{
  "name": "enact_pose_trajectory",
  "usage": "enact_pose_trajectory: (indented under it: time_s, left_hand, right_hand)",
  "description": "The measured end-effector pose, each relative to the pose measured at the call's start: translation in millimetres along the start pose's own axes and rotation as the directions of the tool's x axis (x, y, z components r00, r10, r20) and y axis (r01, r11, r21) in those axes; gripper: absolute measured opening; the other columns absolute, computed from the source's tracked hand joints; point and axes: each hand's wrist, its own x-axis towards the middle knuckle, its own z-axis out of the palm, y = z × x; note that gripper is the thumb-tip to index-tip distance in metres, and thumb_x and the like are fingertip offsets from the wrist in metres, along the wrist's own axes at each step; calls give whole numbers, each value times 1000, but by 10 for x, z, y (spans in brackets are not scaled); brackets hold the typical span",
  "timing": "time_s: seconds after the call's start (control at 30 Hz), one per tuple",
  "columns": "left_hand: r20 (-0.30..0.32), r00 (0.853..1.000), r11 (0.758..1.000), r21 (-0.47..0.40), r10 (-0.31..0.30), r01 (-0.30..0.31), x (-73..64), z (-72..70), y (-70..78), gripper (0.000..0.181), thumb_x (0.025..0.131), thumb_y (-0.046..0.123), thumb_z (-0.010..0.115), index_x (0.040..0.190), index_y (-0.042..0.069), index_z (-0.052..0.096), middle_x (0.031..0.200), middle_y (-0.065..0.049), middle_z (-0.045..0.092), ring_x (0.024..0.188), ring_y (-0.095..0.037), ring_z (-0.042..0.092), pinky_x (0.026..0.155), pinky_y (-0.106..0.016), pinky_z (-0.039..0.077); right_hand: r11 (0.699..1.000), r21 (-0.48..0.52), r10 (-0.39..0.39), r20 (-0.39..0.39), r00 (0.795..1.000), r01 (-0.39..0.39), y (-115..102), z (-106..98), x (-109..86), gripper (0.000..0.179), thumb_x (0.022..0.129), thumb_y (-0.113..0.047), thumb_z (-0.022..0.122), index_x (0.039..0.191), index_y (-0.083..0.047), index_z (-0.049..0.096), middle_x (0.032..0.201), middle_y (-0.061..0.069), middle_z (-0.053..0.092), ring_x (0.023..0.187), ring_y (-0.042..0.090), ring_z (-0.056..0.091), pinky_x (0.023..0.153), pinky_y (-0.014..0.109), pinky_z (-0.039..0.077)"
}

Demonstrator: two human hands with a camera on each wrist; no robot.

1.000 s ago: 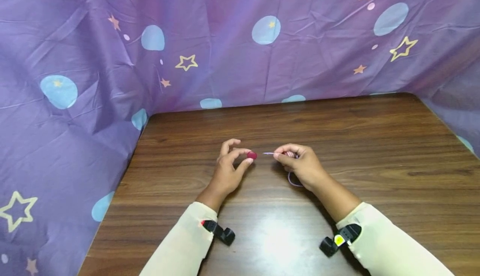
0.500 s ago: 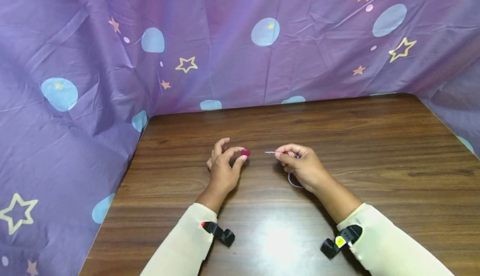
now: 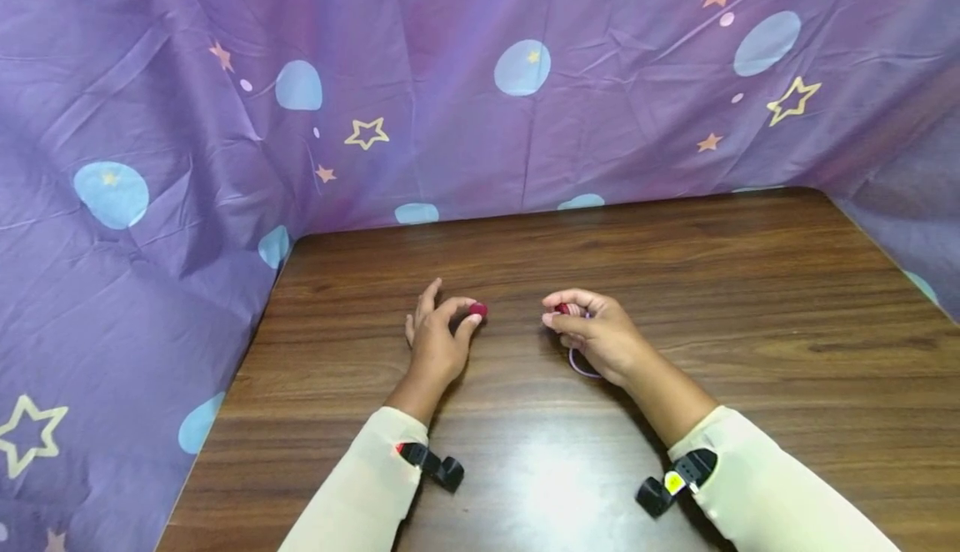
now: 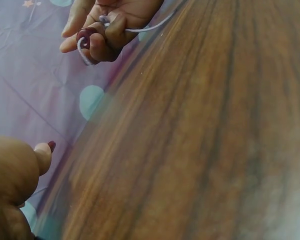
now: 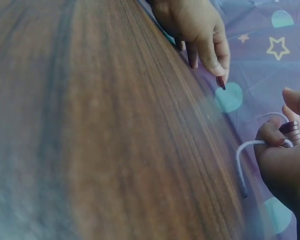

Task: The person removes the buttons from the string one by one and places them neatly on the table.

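My left hand [image 3: 438, 348] pinches a thin, dark red round button [image 3: 478, 310] between thumb and index finger, above the table. Its other fingers stand away. To the right, my right hand [image 3: 611, 339] has its fingers curled round a lilac cord [image 3: 579, 366]. Several red and pinkish buttons [image 5: 291, 132] sit stacked on that cord inside the hand. In the left wrist view, the cord comes out through the front button [image 4: 84, 37] and its short end hangs down. The right thumb and index finger are apart there. A loop of cord droops below the palm.
A brown wood-grain table [image 3: 510, 419] lies under both hands. Purple cloth [image 3: 435, 77] with stars and blue spots hangs behind it and at both sides. Each sleeve carries a black strapped-on wrist camera [image 3: 450, 473].
My left hand has drawn left with its button, widening the gap between the hands. The cord tip that pointed out from my right fingertips no longer shows there in the head view.
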Motion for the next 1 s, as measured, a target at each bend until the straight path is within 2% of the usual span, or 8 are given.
enact_pose_trajectory:
  time_s: [0.23, 0.53, 0.7, 0.83, 1.0]
  left_hand:
    - [28, 999, 999, 34, -25, 24, 15, 0, 5, 21, 100, 27, 78, 119, 19, 80, 175, -15, 41, 164, -56, 24, 132, -76, 10]
    - [41, 998, 997, 62, -37, 34, 28, 28, -6, 21, 98, 26, 80, 118, 20, 80, 171, -14, 47, 165, -57, 22, 131, -77, 10]
    - [44, 999, 998, 58, -27, 25, 25, 36, -19, 21, 96, 25, 81, 117, 19, 81, 169, -17, 48, 165, -58, 20, 131, -77, 8]
    - [46, 998, 997, 70, -30, 27, 25, 42, -15, 22, 96, 25, 81, 117, 19, 81, 168, -18, 49, 165, -57, 21, 131, -76, 9]
    - [64, 997, 993, 110, -45, 37, 10, 22, 11, 22, 97, 27, 81, 118, 21, 82, 167, -17, 51, 166, -54, 21, 131, -75, 12]
  right_hand:
    - [999, 44, -1, 17, 1000, 1, 9, 2, -4, 37, 97, 12, 65, 100, -22, 79, 81, -10, 64, 67, 3, 51, 61, 17, 42]
    - [997, 81, -4, 68, 998, -2, -17, -14, -19, 34, 102, 12, 54, 120, -13, 70, 93, -6, 67, 82, 6, 62, 64, 19, 43]
    - [997, 79, 7, 66, 998, -12, -31, -3, -12, 25, 108, 5, 54, 127, -8, 63, 94, -6, 70, 82, 8, 63, 63, 19, 44]
    - [997, 82, -1, 65, 998, -4, -30, 3, -4, 17, 111, -1, 53, 125, -9, 58, 95, -5, 72, 79, 8, 63, 61, 19, 42]
    - [997, 75, -9, 45, 999, 5, -16, 10, 12, 8, 114, -8, 51, 114, -11, 58, 91, -3, 72, 73, 8, 61, 56, 17, 39]
